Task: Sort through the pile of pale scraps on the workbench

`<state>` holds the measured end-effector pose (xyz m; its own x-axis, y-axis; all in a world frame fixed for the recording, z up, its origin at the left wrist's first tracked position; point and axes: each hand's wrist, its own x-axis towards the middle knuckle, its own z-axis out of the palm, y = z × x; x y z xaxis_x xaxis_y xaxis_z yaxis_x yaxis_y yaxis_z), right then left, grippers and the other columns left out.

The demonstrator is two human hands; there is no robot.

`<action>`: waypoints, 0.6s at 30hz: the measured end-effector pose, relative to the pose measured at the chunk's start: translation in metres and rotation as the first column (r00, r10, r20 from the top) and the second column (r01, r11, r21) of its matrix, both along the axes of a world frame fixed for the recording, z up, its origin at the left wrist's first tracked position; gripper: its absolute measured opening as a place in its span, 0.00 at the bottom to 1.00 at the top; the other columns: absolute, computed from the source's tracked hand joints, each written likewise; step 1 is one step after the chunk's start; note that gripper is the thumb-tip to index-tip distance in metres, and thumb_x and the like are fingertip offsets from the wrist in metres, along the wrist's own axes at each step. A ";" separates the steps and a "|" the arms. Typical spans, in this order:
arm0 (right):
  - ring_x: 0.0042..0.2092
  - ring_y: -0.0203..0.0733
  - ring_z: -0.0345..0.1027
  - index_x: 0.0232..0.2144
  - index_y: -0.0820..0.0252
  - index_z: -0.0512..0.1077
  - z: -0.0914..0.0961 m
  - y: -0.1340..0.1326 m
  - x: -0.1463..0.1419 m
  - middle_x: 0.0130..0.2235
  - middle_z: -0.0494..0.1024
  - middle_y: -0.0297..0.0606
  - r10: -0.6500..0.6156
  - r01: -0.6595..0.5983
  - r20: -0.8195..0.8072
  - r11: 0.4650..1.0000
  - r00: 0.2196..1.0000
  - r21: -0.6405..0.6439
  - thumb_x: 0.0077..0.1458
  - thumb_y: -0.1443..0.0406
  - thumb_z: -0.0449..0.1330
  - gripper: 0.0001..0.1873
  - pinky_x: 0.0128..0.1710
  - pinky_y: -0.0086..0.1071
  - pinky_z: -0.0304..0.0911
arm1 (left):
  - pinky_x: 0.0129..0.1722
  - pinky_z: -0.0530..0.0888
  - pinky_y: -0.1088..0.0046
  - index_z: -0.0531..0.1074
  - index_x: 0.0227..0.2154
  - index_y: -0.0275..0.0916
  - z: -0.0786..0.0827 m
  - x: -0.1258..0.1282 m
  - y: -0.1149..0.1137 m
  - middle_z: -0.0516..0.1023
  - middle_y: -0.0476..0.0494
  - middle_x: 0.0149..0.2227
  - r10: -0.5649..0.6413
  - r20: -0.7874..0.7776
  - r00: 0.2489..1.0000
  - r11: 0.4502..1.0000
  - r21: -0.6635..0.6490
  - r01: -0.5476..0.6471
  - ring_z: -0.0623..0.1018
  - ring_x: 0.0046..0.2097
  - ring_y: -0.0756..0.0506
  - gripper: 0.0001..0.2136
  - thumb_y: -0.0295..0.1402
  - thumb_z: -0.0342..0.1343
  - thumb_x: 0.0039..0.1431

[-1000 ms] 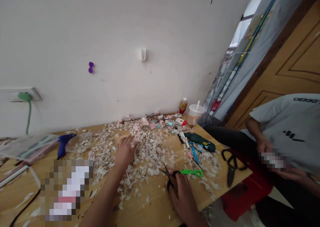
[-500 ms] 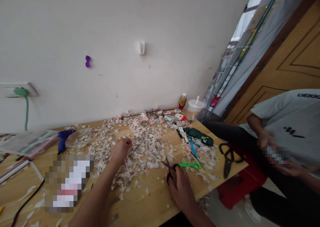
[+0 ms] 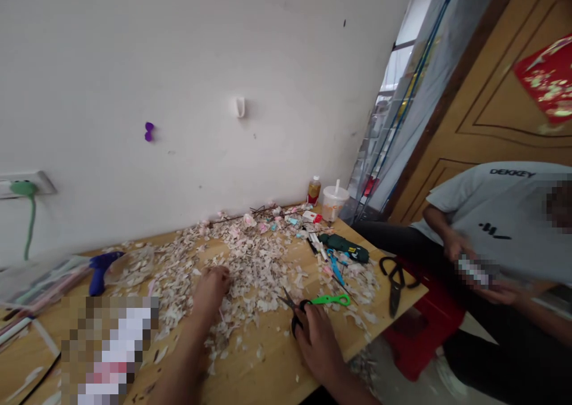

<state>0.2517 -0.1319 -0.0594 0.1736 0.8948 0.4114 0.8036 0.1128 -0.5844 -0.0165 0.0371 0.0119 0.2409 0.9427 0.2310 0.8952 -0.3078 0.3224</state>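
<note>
Pixelated patch (image 3: 107, 348) over table's left front, contents unreadable. Small scissors' (image 3: 298, 313) lower handle loop hidden under right hand (image 3: 318, 348). Co-worker's held object (image 3: 476, 272) blurred out.

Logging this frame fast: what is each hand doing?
Left hand: curled, fingertips down in the paper scraps.
Right hand: closed on the small scissors.

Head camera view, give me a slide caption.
Left hand presses into pale scraps on wooden table; right hand grips small black scissors.

"DEKKEY" printed in dark letters across the shoulder of the grey T-shirt (image 3: 504, 214) worn by another person.
</note>
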 end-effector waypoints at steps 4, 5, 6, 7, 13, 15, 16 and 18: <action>0.51 0.48 0.65 0.50 0.57 0.64 -0.003 0.000 -0.001 0.49 0.72 0.44 -0.025 0.025 0.031 0.999 0.999 0.025 0.59 0.65 0.55 0.16 0.52 0.39 0.63 | 0.45 0.66 0.65 0.78 0.32 0.40 0.002 0.002 0.002 0.80 0.40 0.37 -0.053 -0.012 0.999 0.998 0.022 0.053 0.73 0.44 0.38 0.09 0.32 0.52 0.59; 0.52 0.48 0.65 0.51 0.57 0.63 -0.004 0.000 -0.001 0.49 0.72 0.44 -0.027 0.026 0.039 0.999 0.999 0.029 0.59 0.65 0.55 0.16 0.52 0.39 0.63 | 0.46 0.66 0.65 0.78 0.34 0.40 0.003 0.001 0.002 0.80 0.40 0.38 -0.055 -0.007 0.998 0.997 0.049 0.055 0.73 0.45 0.38 0.09 0.33 0.51 0.60; 0.52 0.48 0.65 0.51 0.57 0.63 -0.006 0.000 -0.001 0.49 0.72 0.44 -0.027 0.025 0.048 0.999 0.999 0.032 0.60 0.65 0.55 0.17 0.52 0.39 0.63 | 0.46 0.66 0.65 0.77 0.35 0.40 0.004 0.001 0.001 0.80 0.40 0.38 -0.054 -0.003 0.999 0.995 0.081 0.054 0.73 0.45 0.38 0.10 0.34 0.50 0.61; 0.52 0.48 0.65 0.51 0.57 0.63 -0.007 0.000 -0.001 0.49 0.72 0.44 -0.025 0.023 0.058 0.999 0.998 0.033 0.60 0.65 0.55 0.17 0.52 0.38 0.63 | 0.46 0.66 0.64 0.77 0.36 0.40 0.005 0.001 -0.001 0.80 0.40 0.38 -0.050 -0.002 0.999 0.992 0.117 0.049 0.73 0.44 0.38 0.11 0.35 0.50 0.62; 0.53 0.48 0.65 0.51 0.55 0.63 -0.009 -0.004 0.001 0.50 0.72 0.44 -0.019 0.017 0.120 1.000 0.993 0.021 0.59 0.64 0.56 0.17 0.51 0.38 0.64 | 0.45 0.67 0.63 0.76 0.34 0.39 0.003 -0.001 -0.013 0.79 0.40 0.36 -0.002 -0.025 1.000 0.978 0.211 0.008 0.73 0.42 0.38 0.13 0.37 0.48 0.65; 0.53 0.49 0.65 0.50 0.55 0.63 -0.010 -0.004 0.001 0.51 0.72 0.44 -0.022 0.018 0.148 0.999 0.989 0.029 0.58 0.64 0.57 0.17 0.50 0.37 0.64 | 0.48 0.67 0.62 0.77 0.40 0.39 -0.002 -0.001 -0.016 0.79 0.39 0.41 0.018 -0.031 0.999 0.973 0.231 -0.011 0.72 0.46 0.38 0.12 0.34 0.48 0.65; 0.52 0.50 0.65 0.50 0.55 0.63 -0.010 -0.004 0.001 0.51 0.72 0.44 -0.024 0.019 0.161 0.999 0.987 0.034 0.58 0.64 0.57 0.17 0.49 0.38 0.64 | 0.50 0.66 0.61 0.75 0.45 0.38 -0.005 -0.001 -0.017 0.78 0.39 0.45 0.039 -0.033 0.999 0.969 0.246 -0.029 0.71 0.49 0.37 0.13 0.33 0.48 0.65; 0.52 0.50 0.65 0.50 0.55 0.63 -0.010 -0.005 0.001 0.50 0.72 0.44 -0.025 0.016 0.180 0.999 0.983 0.046 0.58 0.64 0.57 0.17 0.49 0.38 0.64 | 0.52 0.65 0.60 0.71 0.53 0.37 -0.009 -0.001 -0.018 0.75 0.37 0.51 0.078 -0.040 0.996 0.963 0.260 -0.065 0.69 0.53 0.36 0.17 0.32 0.47 0.65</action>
<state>0.2522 -0.1364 -0.0698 0.1109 0.8719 0.4770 0.8979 0.1179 -0.4242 -0.0172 0.0189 0.0025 0.1925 0.8676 0.4586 0.9305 -0.3097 0.1954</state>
